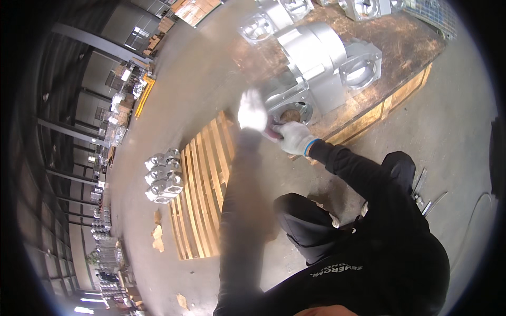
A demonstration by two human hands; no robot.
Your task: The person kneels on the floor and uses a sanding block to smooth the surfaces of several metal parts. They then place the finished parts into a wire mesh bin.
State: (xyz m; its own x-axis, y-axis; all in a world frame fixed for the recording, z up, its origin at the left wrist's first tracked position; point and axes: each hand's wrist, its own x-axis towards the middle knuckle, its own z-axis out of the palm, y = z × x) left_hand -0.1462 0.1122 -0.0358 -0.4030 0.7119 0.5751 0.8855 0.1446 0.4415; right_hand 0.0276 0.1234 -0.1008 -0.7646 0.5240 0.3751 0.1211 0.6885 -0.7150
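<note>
Both gloved hands meet at the near end of a large grey metal casting (316, 63) that lies on a low wooden platform (400, 47). The right hand (294, 137) presses against the casting's round flange (289, 108), just below its central hole; whether its fingers clench anything cannot be told. The left hand (252, 110) is blurred, just left of the flange, its grasp unclear. An empty pallet (203, 195) lies nearby with smaller castings (164, 176) beside it.

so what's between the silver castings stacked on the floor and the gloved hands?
Head view: a bare wooden pallet lies between the stacked castings and both hands.
</note>
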